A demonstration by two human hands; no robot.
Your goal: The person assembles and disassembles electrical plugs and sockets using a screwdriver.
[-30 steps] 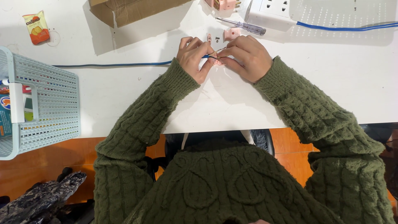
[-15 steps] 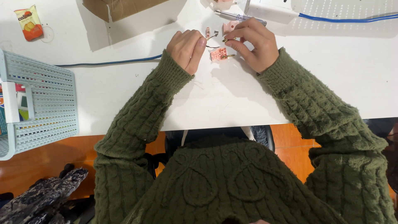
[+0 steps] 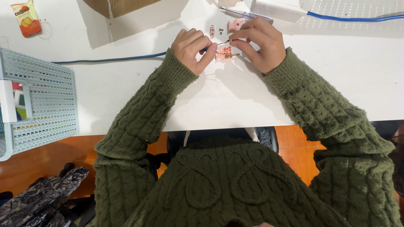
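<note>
1. White bench (image 3: 126,84); a pale blue basket (image 3: 42,101) at its left edge.
2. Left hand (image 3: 192,49) curled shut, pinching a dark wire.
3. Right hand (image 3: 260,44) pinches brass prong.
4. Pink plug half (image 3: 224,52) lies between both hands, far centre.

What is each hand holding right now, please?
Left hand: closed, pinching a dark wire at the pink plug.
Right hand: closed, fingers on the pink plug.
</note>
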